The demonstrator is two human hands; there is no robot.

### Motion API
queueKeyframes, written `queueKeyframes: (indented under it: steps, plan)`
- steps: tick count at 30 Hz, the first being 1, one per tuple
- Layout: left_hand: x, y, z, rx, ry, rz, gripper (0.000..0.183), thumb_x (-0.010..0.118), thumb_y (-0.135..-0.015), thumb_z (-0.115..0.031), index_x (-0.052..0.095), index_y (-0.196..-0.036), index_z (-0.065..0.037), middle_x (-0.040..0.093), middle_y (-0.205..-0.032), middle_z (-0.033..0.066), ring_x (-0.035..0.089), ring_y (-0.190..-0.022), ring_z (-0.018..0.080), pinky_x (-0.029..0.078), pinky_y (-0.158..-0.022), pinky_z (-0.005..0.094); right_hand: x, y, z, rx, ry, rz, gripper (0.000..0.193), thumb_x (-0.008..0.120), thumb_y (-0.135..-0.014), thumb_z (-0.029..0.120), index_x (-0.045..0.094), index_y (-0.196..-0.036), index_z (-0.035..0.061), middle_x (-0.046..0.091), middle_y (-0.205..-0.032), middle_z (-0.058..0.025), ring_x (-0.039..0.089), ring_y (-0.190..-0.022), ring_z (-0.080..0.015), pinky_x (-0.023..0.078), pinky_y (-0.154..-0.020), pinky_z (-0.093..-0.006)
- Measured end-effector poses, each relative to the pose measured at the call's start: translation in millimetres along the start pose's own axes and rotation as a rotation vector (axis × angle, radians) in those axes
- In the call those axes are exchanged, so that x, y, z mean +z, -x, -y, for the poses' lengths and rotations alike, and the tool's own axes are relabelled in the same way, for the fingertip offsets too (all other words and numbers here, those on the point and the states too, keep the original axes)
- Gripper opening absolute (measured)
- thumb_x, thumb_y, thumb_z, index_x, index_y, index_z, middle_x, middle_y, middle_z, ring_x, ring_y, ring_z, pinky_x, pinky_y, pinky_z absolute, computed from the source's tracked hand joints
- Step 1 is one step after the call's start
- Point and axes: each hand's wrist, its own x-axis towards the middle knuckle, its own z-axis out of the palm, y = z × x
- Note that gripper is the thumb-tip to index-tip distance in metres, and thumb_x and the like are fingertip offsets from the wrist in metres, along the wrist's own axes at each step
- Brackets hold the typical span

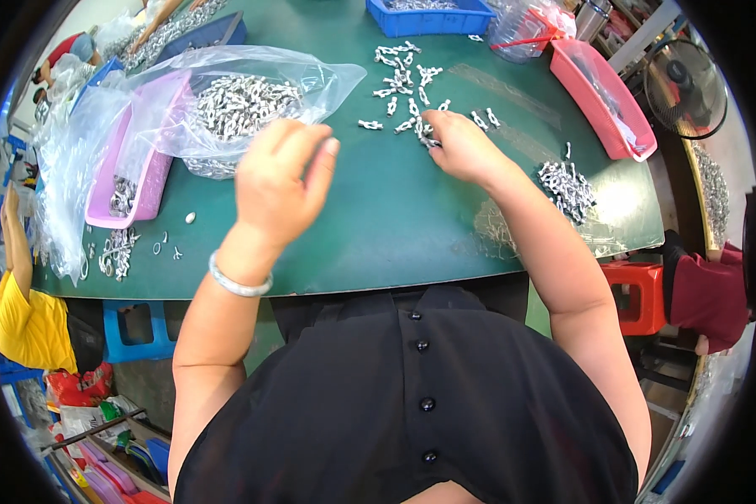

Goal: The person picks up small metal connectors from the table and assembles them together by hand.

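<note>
My right hand [462, 149] is low over the table, its fingers and thumb pinched at a small silver metal clasp [429, 141]. Beyond those fingers lies a loose scatter of similar clasps [397, 80]. My left hand [279, 181], with a pale bangle at the wrist, hovers beside a clear plastic bag [332, 82] of metal pieces [244, 105]. Its thumb stands apart from the bent index finger, and nothing shows between them. The other left fingertips are hidden behind the hand. A tighter pile of clasps [567, 191] sits right of my right forearm.
The green table [370, 227] carries a lilac bin [101, 189], a pink bin [592, 109] and a blue tray [433, 23]. Loose rings and pieces [119, 252] lie at the left. A fan [685, 88] stands far right; other people sit on both sides.
</note>
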Motion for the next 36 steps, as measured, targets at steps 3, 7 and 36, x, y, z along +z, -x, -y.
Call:
queueKeyframes:
  steps: [3,7,36]
  plan:
    - [14,14,-4,-0.032,0.104,0.114,0.010,0.066,-0.075,-0.007,0.062,-0.083,-0.004,0.056,-0.074,0.0083,0.056,-0.066,0.0255,0.045,-0.058,0.0343,-10,-9,-5,0.045,0.053,0.110,0.039,0.065,-0.070,0.008,0.056,-0.107,-0.0013,0.058,-0.095,-0.0185,0.056,-0.091,-0.0333,0.045,-0.080,-0.0399]
    - [26,24,-5,-0.083,0.162,0.204,0.011,0.066,-0.074,-0.007,0.061,-0.083,-0.004,0.055,-0.076,0.0081,0.056,-0.066,0.0252,0.045,-0.058,0.0345,-16,-8,-10,0.006,0.132,0.105,0.026,0.066,-0.070,0.010,0.062,-0.094,0.0008,0.055,-0.097,-0.0159,0.053,-0.097,-0.0311,0.044,-0.085,-0.0387]
    - [63,14,-38,-0.575,0.818,0.245,0.007,0.062,-0.083,-0.004,0.056,-0.086,-0.001,0.057,-0.073,0.0014,0.051,-0.062,0.0062,0.042,-0.054,0.0202,-12,61,42,0.248,-1.661,-0.092,0.007,0.060,-0.084,0.004,0.057,-0.088,0.0007,0.057,-0.088,-0.0038,0.054,-0.075,-0.0111,0.044,-0.064,-0.0244]
